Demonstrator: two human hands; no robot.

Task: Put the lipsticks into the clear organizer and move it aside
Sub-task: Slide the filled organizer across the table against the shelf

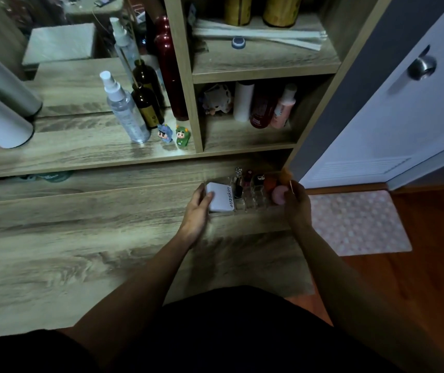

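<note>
The clear organizer [253,204] stands at the right end of the wooden tabletop [81,238], close to the shelf unit. Several lipsticks [239,184] stand upright in its slots, and a white compact box [219,197] sits in its left part. Orange and pink sponges [277,193] fill its right part. My left hand [198,208] grips the organizer's left end, thumb on the white box. Gripping the right end is my right hand [297,203].
On the ledge behind stand a spray bottle [124,106], brown bottles [146,103], a red bottle [171,76] and two small figurines [173,134]. Bottles fill the shelf compartments [263,106]. A white door [403,103] and a pink mat [358,224] lie to the right.
</note>
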